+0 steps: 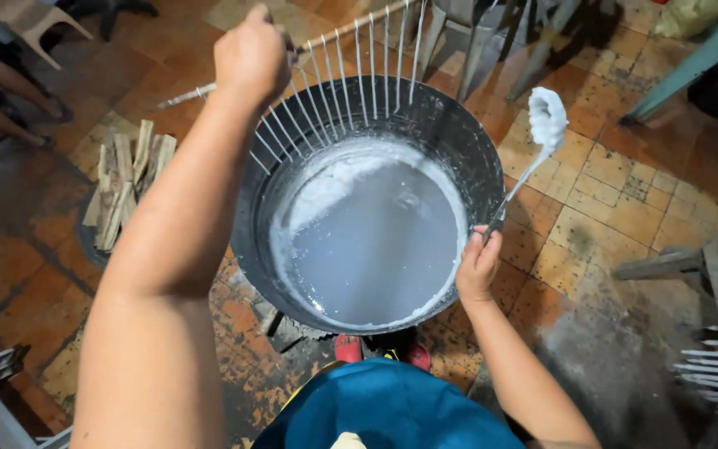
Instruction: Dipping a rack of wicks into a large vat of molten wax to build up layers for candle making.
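The left hand (251, 54) is gripping a stick hung with thin wicks (351, 71) above the black pot (467, 158), while the right hand (477, 266) is clasping a wax-coated ladle (546, 120) beside its rim

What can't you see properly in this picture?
Head view only:
- The bottom of the big black pot: hidden under the milky white liquid.
- The left hand's fingers: turned away behind the hand, gripping the stick rack.
- What is under the white lump on the thin stick in the right hand: coated over.
- The person's feet: covered by the blue clothing.
- The wood frame: cut off at the right edge.
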